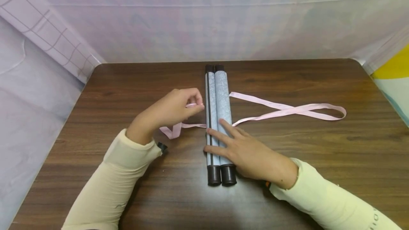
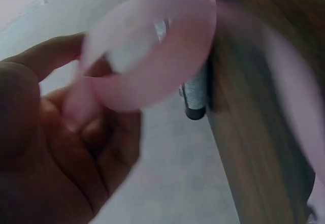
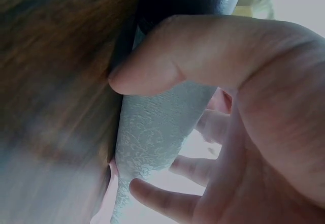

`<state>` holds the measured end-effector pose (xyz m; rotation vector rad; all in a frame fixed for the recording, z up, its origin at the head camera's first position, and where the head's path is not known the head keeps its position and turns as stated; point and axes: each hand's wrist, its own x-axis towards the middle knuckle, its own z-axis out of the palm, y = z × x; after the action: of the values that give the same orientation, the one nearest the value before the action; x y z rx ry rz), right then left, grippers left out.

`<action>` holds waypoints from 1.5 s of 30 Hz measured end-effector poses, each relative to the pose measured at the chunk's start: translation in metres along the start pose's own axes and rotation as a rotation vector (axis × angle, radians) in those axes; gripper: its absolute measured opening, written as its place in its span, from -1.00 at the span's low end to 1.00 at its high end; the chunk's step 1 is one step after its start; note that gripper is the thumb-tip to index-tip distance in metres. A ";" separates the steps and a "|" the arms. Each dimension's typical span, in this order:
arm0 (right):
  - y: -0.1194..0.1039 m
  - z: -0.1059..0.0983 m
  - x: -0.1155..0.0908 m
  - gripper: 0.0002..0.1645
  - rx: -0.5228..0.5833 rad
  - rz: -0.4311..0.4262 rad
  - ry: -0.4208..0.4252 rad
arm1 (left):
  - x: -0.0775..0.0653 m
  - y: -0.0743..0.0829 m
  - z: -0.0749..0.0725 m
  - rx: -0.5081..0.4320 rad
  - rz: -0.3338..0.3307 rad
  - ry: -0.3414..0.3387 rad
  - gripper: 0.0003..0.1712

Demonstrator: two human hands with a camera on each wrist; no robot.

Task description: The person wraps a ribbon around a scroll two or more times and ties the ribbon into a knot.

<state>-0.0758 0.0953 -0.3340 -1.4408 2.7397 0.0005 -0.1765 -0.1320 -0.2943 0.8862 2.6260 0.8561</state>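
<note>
A scroll (image 1: pixel 223 98) rolled up from both ends lies lengthwise on the table, its two pale blue patterned rolls side by side with dark end knobs. A pink ribbon (image 1: pixel 294 110) runs out from beneath it on both sides and makes a crossed loop on the right. Left of the scroll, my left hand (image 1: pixel 169 108) pinches the ribbon between thumb and fingers; in the left wrist view the ribbon (image 2: pixel 152 82) curves out from that grip. My right hand (image 1: pixel 246 152) rests across the lower scroll with spread fingers, its thumb (image 3: pixel 147 71) along the near roll's side.
The brown wooden table (image 1: pixel 319 159) has rounded far corners. A pale curtain (image 1: pixel 211 20) hangs behind it, with more light fabric (image 1: pixel 22 116) on the left. Yellow and white cloth (image 1: pixel 393 70) shows at the right edge.
</note>
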 end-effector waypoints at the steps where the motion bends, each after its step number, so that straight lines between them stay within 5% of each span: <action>1: 0.000 0.000 0.000 0.13 0.002 0.000 0.000 | 0.001 -0.002 0.002 0.052 -0.021 -0.017 -0.86; 7: 0.001 0.002 -0.001 0.13 0.006 -0.004 0.001 | 0.002 -0.006 0.013 0.209 -0.121 -0.113 -0.85; 16: 0.001 0.002 0.000 0.12 0.016 -0.002 0.011 | 0.002 -0.004 0.026 0.315 -0.138 -0.183 -0.40; 28: 0.001 0.000 0.001 0.10 0.017 0.001 0.006 | 0.006 0.002 0.040 0.367 -0.101 -0.188 -0.89; 37: -0.001 -0.001 0.001 0.10 0.000 0.010 -0.013 | 0.008 0.002 0.038 0.425 0.000 -0.139 -0.87; 45: -0.001 0.000 0.001 0.14 -0.006 0.012 -0.015 | 0.003 0.000 0.020 0.305 0.069 -0.115 -0.88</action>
<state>-0.0757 0.0945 -0.3343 -1.4197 2.7385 0.0201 -0.1712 -0.1206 -0.3106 1.0700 2.6790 0.4085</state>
